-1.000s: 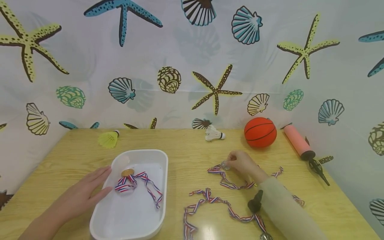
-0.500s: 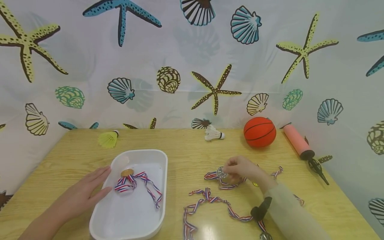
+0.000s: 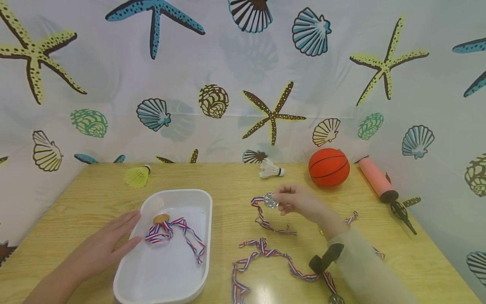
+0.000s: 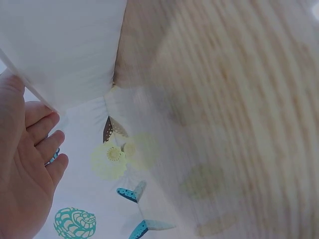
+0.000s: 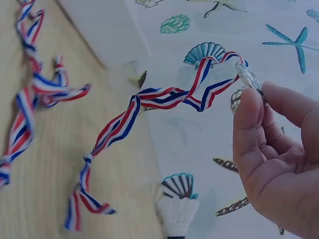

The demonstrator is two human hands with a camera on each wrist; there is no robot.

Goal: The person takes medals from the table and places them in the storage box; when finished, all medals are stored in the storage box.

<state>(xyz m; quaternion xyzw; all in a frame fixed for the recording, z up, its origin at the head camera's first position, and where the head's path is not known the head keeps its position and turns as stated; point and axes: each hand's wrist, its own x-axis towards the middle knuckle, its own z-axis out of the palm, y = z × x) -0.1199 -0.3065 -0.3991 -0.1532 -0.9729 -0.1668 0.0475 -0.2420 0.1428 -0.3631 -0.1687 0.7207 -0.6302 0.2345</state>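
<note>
**Silver medal lifted off the table, tray waiting at the left**

The right hand (image 3: 298, 202) is pinching a silver medal (image 3: 270, 200) between thumb and fingertips, holding it in the air above the wooden table (image 3: 235, 185). Its striped ribbon (image 3: 265, 219) is hanging from the disc and trailing down to the tabletop at about 6 o'clock of the medal. In the right wrist view the same medal (image 5: 249, 77) is sitting edge-on at the fingertips (image 5: 249, 107), with the ribbon (image 5: 149, 107) drooping away toward the wood.

The left hand (image 3: 104, 245) is lying flat with fingers straight and relaxed — holding nothing — its fingertips touching the left rim of a white tray (image 3: 205, 236). Inside the tray a gold medal (image 3: 161, 218) is resting with its ribbon bunched beside it.

At 6 o'clock of the right hand, a second loose ribbon (image 3: 265, 257) is sprawling across the table between the held medal and the near edge; another medal disc (image 3: 336, 299) is showing at the bottom of the frame.

At 12 o'clock of the held medal a white shuttlecock (image 3: 271, 169) is lying on its side; an orange ball (image 3: 328, 167) is sitting at 1 o'clock, and a pink pump (image 3: 377, 179) is lying farther out at 2 o'clock. A yellow shuttlecock (image 3: 137, 176) is lying at 12 o'clock of the tray. Between medal and tray the wood is bare.
</note>
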